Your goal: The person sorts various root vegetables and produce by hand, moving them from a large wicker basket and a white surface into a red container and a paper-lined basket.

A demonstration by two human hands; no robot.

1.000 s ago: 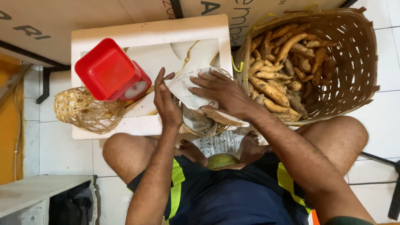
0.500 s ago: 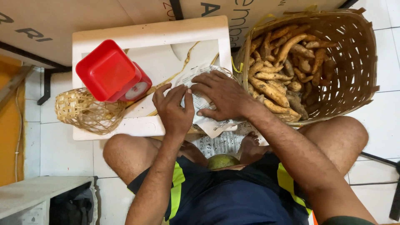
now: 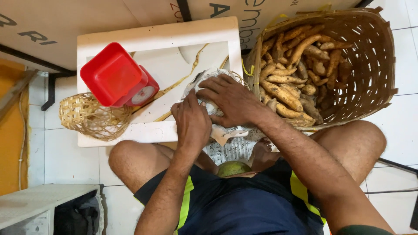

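My left hand (image 3: 191, 124) and my right hand (image 3: 228, 101) both press on a sheet of newspaper (image 3: 208, 89) laid inside a small round woven basket, whose rim (image 3: 238, 77) barely shows. The left fingers push the paper's near left edge down; the right hand lies flat across its middle. The basket rests on the corner of a white foam box (image 3: 161, 39). A large woven basket (image 3: 374, 56) full of brown tubers (image 3: 287, 85) stands just right of my right hand. More newspaper (image 3: 230, 150) lies by my bare legs, near a green round fruit (image 3: 233, 168).
A red kitchen scale with a square red pan (image 3: 114, 74) stands on the foam box, left of my hands. An empty small woven basket (image 3: 89, 116) lies on its side at the box's left edge. Cardboard (image 3: 78, 19) leans behind. White tile floor, a white bench (image 3: 39, 200) lower left.
My left hand has dropped from the paper's upper left edge onto its near side. The right hand has slid left and flattened, pressing the newspaper deeper into the small basket.
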